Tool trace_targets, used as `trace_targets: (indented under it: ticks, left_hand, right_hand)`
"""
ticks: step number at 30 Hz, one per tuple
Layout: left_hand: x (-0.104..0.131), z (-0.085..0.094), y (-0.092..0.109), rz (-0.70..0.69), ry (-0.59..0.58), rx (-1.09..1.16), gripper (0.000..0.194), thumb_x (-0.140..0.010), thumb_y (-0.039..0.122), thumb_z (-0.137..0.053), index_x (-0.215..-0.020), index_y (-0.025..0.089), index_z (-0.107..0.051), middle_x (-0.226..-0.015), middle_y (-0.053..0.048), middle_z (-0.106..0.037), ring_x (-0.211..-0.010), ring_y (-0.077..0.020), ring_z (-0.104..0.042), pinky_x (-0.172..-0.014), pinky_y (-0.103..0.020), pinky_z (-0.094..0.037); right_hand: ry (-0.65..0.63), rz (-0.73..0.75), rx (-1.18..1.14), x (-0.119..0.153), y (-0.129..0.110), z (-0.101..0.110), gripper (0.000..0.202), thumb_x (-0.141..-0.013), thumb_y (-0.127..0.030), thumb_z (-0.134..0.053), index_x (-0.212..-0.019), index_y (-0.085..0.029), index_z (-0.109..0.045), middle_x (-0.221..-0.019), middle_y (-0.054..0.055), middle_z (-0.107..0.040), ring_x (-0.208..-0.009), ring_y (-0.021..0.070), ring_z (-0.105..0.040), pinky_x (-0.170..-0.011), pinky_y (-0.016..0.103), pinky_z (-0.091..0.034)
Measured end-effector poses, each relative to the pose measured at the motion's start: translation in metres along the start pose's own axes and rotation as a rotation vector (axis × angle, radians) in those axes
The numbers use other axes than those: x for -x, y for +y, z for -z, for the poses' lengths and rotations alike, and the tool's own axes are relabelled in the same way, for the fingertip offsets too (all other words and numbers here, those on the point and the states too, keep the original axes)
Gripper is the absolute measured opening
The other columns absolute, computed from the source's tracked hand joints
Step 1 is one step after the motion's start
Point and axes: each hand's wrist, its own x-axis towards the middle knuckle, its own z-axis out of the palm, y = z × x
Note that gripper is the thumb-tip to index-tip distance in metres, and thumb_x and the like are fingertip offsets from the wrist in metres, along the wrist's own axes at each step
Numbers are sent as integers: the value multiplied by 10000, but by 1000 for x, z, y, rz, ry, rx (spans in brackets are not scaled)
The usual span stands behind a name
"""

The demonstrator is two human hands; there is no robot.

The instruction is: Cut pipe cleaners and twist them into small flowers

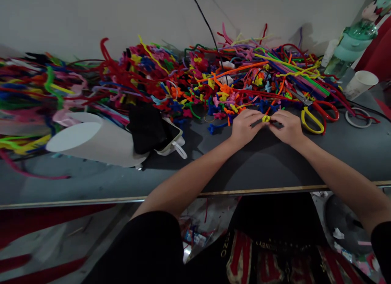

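Between my two hands is a small yellow pipe-cleaner flower point(266, 118), pinched from both sides just above the dark tabletop. My left hand point(247, 127) has thumb and fingertips closed on its left side. From the right, my right hand point(286, 126) grips it the same way. An orange pipe-cleaner stem point(268, 110) shows just behind the flower; whether the two are joined I cannot tell. Right beside my right hand lie scissors point(314, 117) with one yellow and one red handle loop, their blades pointing toward the pile.
A long heap of colourful pipe cleaners point(171, 78) runs along the wall. On the left lie a white cylinder point(100, 139) and a black phone-like object point(146, 129). At right stand a paper cup point(361, 83) and a green bottle point(348, 47), near a grey ring point(358, 117).
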Motion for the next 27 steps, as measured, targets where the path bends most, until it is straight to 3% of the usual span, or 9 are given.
trace_targets:
  ticks: [7,14,17,21,27]
  left_hand:
    - [-2,4,2,-20,-49,-34,268,-916,424,-598,-858,208,-747,-862,-54,-740,-825,-162,-673,-783,-315,-518]
    - [-5,6,13,285,-67,191,397,-879,532,-599,-947,168,-742,-864,-74,-748,-709,-138,-659,-584,-227,-490]
    - [-5,6,14,378,-60,249,397,-863,541,-614,-857,164,-740,-773,-45,-736,-625,-112,-629,-540,-206,-467]
    - [-3,2,11,441,-58,267,347,-832,511,-666,-801,173,-740,-707,-21,-721,-535,-93,-574,-489,-204,-432]
    - [-1,-2,6,459,-59,242,314,-880,447,-618,-828,164,-741,-749,-31,-731,-567,-101,-588,-518,-210,-445]
  right_hand:
    - [-41,-5,89,3,-4,-2,176,-893,-263,-543,-821,-212,-695,-833,64,-707,-788,201,-651,-722,330,-504]
    - [58,19,168,1,-3,-4,137,-871,-223,-559,-841,-227,-693,-841,43,-723,-807,195,-664,-727,313,-527]
    - [86,-1,173,0,-1,-2,144,-873,-223,-563,-807,-222,-691,-823,47,-720,-812,198,-665,-713,315,-518]
    - [90,-48,178,0,3,0,137,-870,-236,-577,-808,-226,-699,-828,47,-721,-834,213,-665,-712,329,-504]
    - [46,-95,130,2,6,-3,112,-851,-235,-608,-819,-227,-715,-865,44,-734,-843,216,-676,-748,335,-505]
